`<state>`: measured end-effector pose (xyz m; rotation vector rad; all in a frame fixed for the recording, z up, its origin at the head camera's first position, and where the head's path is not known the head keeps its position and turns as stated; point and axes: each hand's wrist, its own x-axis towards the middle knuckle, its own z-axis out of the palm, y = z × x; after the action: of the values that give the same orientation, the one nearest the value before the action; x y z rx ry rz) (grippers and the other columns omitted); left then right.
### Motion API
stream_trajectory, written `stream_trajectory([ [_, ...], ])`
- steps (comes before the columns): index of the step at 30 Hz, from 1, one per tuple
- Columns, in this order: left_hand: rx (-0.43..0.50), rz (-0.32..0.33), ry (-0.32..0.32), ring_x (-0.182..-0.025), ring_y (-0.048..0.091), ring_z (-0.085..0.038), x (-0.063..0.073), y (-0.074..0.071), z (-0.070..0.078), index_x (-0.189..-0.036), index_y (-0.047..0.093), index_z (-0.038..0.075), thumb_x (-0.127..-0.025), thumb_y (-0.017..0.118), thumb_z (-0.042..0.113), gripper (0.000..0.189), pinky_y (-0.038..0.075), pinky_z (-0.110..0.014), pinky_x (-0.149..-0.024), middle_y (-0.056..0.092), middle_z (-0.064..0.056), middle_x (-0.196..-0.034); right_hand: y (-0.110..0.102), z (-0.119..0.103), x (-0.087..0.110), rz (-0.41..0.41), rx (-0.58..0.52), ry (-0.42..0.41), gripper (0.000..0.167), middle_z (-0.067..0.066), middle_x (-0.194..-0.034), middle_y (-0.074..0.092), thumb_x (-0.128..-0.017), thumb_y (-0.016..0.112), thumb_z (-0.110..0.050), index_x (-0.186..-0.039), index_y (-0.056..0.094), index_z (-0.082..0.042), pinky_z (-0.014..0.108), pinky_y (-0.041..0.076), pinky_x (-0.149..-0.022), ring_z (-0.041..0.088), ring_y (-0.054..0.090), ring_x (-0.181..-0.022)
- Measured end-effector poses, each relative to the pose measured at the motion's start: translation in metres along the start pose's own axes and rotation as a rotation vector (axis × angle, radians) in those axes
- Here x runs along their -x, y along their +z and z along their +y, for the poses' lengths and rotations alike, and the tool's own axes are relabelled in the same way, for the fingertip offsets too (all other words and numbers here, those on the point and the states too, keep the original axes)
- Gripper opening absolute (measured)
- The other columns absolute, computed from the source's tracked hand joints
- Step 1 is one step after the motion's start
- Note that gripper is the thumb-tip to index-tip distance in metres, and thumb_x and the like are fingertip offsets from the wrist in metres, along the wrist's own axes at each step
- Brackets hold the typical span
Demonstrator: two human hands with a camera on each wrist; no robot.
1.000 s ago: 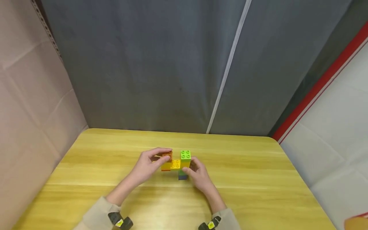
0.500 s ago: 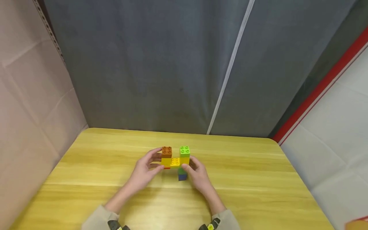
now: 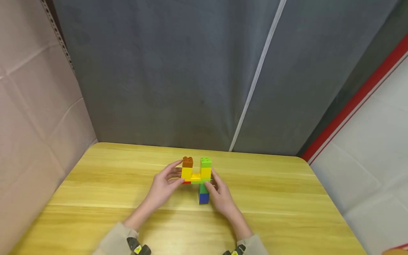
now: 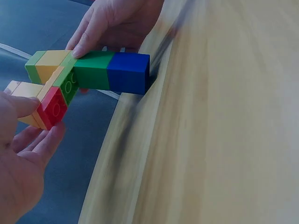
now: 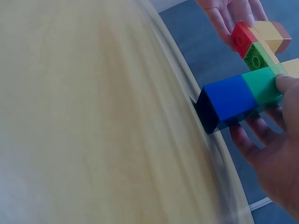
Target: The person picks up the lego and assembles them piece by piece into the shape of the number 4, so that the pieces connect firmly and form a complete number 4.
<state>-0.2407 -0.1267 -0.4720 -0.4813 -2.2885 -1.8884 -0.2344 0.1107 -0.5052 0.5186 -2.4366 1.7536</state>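
Note:
Both hands hold one joined toy-brick structure over the table. Its right column runs up from a blue brick (image 3: pixel 204 198) through a green brick (image 4: pixel 93 70) and a yellow brick (image 3: pixel 205 173) to a lime brick (image 3: pixel 205 162). Flat lime and yellow pieces bridge to the left column, where a brown brick (image 3: pixel 187 162) tops another yellow brick (image 3: pixel 186 173). A red piece (image 4: pixel 53 109) sits beneath that side. My left hand (image 3: pixel 162 186) pinches the left column, thumb low by the red piece. With thumb in front and fingers behind, my right hand (image 3: pixel 221 196) grips the right column.
A wood-grain table (image 3: pixel 271 198) lies under the hands. Behind it hangs a dark grey curtain (image 3: pixel 159 71) with a pale strip (image 3: pixel 255 81). Light cloth panels (image 3: pixel 41 99) stand at the left and right, the right one edged in red.
My left fingers have come off the brown brick's top and moved down to the left column's sides. The structure has tipped back, showing more of its front face. My right hand keeps its grip.

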Motion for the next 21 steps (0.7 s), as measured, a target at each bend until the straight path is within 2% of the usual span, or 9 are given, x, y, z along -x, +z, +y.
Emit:
stream_trajectory([
  [6, 0.006, -0.065, -0.052, -0.109, 0.066, -0.034, -0.009, 0.002, 0.000, -0.155, 0.046, 0.011, -0.084, 0.076, -0.014, 0.081, 0.058, -0.034, -0.089, 0.062, -0.020, -0.126, -0.004, -0.001, -0.002, 0.030, -0.006, 0.013, 0.062, 0.018, -0.141, 0.058, -0.106, 0.057, -0.012, -0.162, 0.029, -0.012, 0.040, 0.051, -0.101, 0.031, 0.062, -0.119],
  [12, -0.105, -0.125, -0.039, -0.102, 0.067, -0.029, -0.016, 0.001, 0.001, -0.162, 0.032, 0.017, -0.075, 0.081, -0.018, 0.106, 0.059, -0.039, -0.086, 0.057, -0.019, -0.126, -0.006, 0.000, -0.004, 0.028, 0.012, 0.014, 0.061, 0.018, -0.134, 0.062, -0.106, 0.056, -0.010, -0.161, 0.032, -0.012, 0.035, 0.054, -0.095, 0.030, 0.064, -0.113],
  [17, -0.157, -0.161, -0.039, -0.099, 0.068, -0.026, -0.021, 0.000, 0.001, -0.161, 0.035, 0.015, -0.075, 0.083, -0.016, 0.103, 0.060, -0.037, -0.083, 0.057, -0.017, -0.126, -0.006, 0.001, -0.005, 0.031, 0.008, 0.016, 0.059, 0.018, -0.128, 0.065, -0.106, 0.057, -0.009, -0.161, 0.034, -0.011, 0.030, 0.055, -0.086, 0.027, 0.065, -0.102],
  [21, -0.161, -0.172, -0.037, -0.096, 0.069, -0.025, -0.025, -0.001, -0.001, -0.158, 0.038, 0.011, -0.074, 0.084, -0.015, 0.099, 0.060, -0.035, -0.081, 0.058, -0.018, -0.124, -0.005, 0.001, -0.005, 0.031, 0.003, 0.035, 0.059, 0.016, -0.127, 0.066, -0.106, 0.057, -0.011, -0.161, 0.034, -0.013, 0.029, 0.054, -0.086, 0.026, 0.065, -0.102],
])
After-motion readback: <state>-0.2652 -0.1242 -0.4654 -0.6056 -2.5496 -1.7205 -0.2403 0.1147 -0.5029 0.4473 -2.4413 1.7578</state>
